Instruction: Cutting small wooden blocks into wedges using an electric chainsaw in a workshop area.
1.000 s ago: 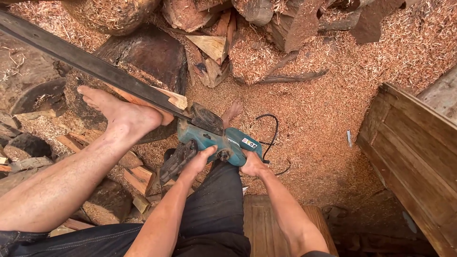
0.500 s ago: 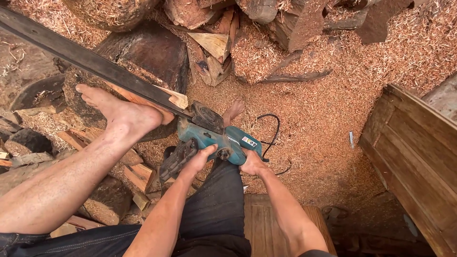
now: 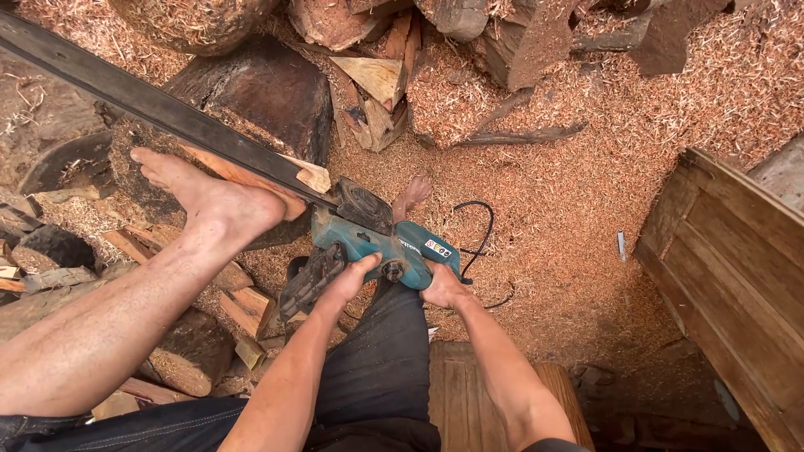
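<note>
A teal electric chainsaw (image 3: 394, 238) lies at the picture's middle, its long dark bar (image 3: 159, 109) reaching up-left across a wood block (image 3: 243, 180). My left hand (image 3: 352, 280) grips the black front handle of the chainsaw. My right hand (image 3: 442, 289) holds the rear of its body near the black cord (image 3: 477, 243). My bare left foot (image 3: 209, 201) presses on the wood block beside the bar. My other foot (image 3: 413, 192) rests on the sawdust beyond the saw.
Sawdust (image 3: 553, 192) covers the ground. Logs and split wood pieces (image 3: 368, 75) are piled at the top and left. A wooden crate (image 3: 737, 276) stands on the right. I sit on a wooden stool (image 3: 469, 393).
Hands and saw stay in the same grip; the view has shifted only slightly.
</note>
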